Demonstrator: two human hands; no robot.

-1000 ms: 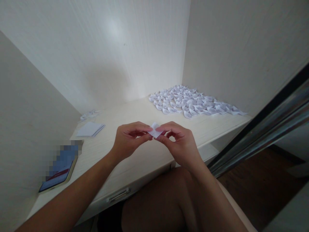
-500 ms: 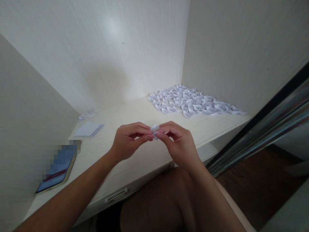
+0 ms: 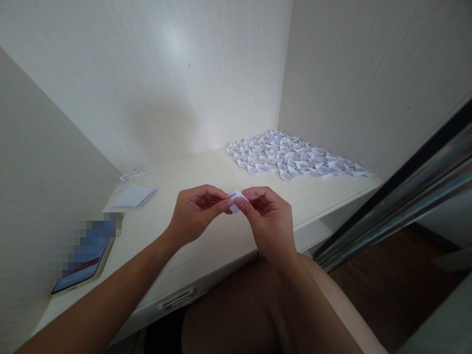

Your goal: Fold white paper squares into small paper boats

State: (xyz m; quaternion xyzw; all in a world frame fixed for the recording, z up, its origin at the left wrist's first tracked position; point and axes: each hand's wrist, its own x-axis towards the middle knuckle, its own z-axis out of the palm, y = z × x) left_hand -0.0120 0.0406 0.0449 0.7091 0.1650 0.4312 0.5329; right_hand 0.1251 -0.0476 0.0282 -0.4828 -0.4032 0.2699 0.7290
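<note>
A small folded piece of white paper (image 3: 236, 194) is pinched between my two hands above the desk's front part. My left hand (image 3: 197, 212) grips its left side between thumb and fingertips. From the other side my right hand (image 3: 271, 216) holds it, the thumb pressed on its face. Fingertips hide parts of the folds. Beyond my hands, many small folded paper pieces (image 3: 291, 156) with pointed ends lie in overlapping rows at the desk's back right. To the left is a stack of white paper sheets (image 3: 133, 195).
Paper scraps or strips (image 3: 135, 173) lie behind the stack. A phone (image 3: 86, 260), its screen partly blurred, rests at the left edge of the white desk (image 3: 177, 172). Panels rise behind and on both sides. A drawer handle (image 3: 177, 298) sits on the front, above my legs.
The paper has turned between my fingers and shows a flatter, diamond-like face. My right thumb has shifted onto it, and the right wrist has moved slightly left.
</note>
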